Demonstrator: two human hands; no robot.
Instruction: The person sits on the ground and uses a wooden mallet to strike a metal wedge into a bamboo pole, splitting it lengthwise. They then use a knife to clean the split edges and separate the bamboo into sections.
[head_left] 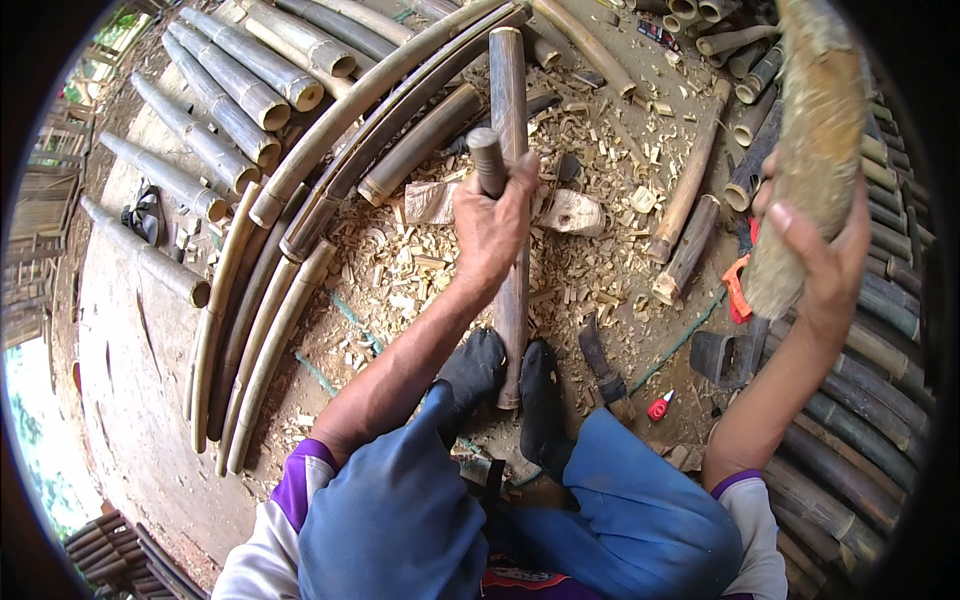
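Observation:
My left hand (490,220) is closed round a thick ribbed metal rod (487,160) with a rounded top. The rod stands over a dark bamboo pole (510,300), and its lower end is hidden by the hand. The pole lies lengthwise in front of me, its near end between my dark-socked feet (540,405). A pale wooden block (573,213) lies crosswise under the pole. My right hand (825,250) grips a thick, rough wooden club (820,130), raised at the right, apart from the rod.
Wood chips (400,265) cover the ground around the pole. Curved bamboo poles (290,200) and cut lengths (225,90) lie to the left; more bamboo (850,400) is stacked right. A knife (600,360), a small red bottle (661,405) and an orange-handled tool (738,288) are nearby.

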